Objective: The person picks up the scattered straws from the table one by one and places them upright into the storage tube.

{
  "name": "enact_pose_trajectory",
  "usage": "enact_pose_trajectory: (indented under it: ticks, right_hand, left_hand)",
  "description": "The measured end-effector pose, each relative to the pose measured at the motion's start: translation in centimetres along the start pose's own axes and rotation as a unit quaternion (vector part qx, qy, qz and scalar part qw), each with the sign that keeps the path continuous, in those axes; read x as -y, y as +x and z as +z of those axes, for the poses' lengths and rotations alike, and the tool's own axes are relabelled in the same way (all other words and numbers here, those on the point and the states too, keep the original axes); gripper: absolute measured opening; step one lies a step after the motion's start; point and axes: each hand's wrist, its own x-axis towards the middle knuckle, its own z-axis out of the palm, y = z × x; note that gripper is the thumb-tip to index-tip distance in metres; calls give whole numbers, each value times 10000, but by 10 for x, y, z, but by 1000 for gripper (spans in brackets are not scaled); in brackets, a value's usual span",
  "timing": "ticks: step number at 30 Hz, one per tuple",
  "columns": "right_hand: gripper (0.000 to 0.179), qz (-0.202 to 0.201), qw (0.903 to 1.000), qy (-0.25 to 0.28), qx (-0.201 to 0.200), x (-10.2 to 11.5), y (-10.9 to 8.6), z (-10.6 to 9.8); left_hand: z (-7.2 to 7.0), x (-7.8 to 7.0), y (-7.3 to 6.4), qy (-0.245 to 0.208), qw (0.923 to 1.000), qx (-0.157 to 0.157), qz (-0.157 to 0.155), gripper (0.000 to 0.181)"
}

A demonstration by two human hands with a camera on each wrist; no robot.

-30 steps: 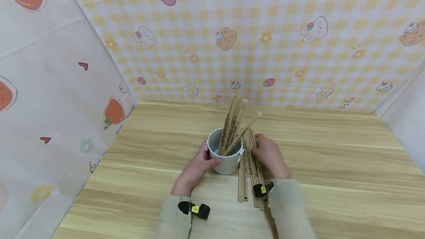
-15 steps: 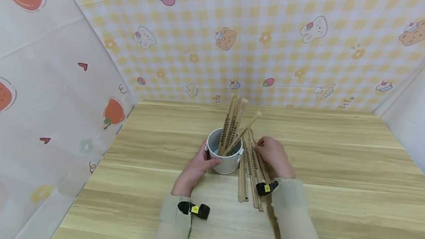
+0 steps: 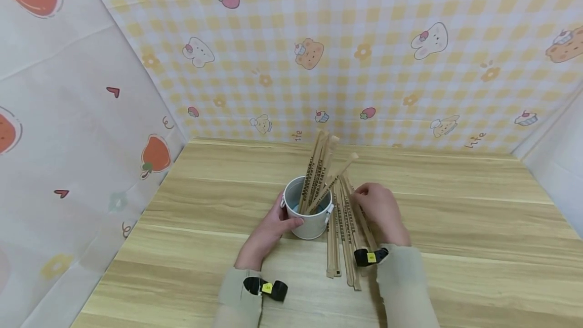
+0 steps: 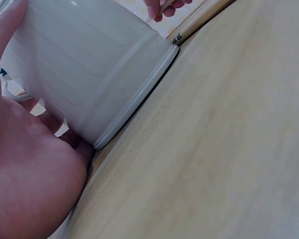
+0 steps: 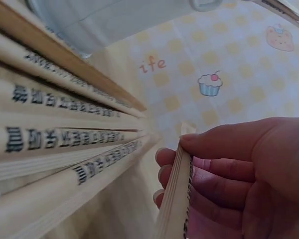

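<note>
A small white metal bucket (image 3: 310, 227) stands upright on the table. My left hand (image 3: 272, 222) grips its left side, the thumb across the front; the left wrist view shows the palm (image 4: 30, 164) against its wall. Several paper-wrapped straws (image 3: 316, 171) lean in the bucket, one tilted further right. More wrapped straws (image 3: 344, 239) lie side by side on the table, right of the bucket. Beside them my right hand (image 3: 381, 211) pinches one wrapped straw (image 5: 173, 199) near its far end, between thumb and fingers. The lower end of that straw is partly hidden by the wrist camera.
The wooden table (image 3: 455, 216) runs back to a yellow checked cloth wall (image 3: 382, 80) with printed cartoons. On the left hangs a white printed cloth (image 3: 82, 140). Each sleeve carries a black wrist camera (image 3: 273, 290).
My right hand has shifted slightly to the right, drawing one wrapped straw away from the others, which have fanned out. My left hand and the bucket have stayed put.
</note>
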Motion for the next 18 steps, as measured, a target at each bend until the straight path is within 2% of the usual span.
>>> enact_pose_trajectory:
  ticks: [9, 14, 18]
  right_hand:
    - [24, -341, 9986, 13, -401, 9, -2, -14]
    - [25, -367, 9943, 657, -751, 14, -5, -22]
    - [29, -298, 9824, 1373, -1233, 20, -8, -32]
  left_hand:
    - [0, -1, -1, 84, 10000, -9, -42, 81]
    - [-1, 0, -1, 109, 9999, -43, -71, 82]
    - [-1, 1, 0, 98, 9999, -56, -32, 83]
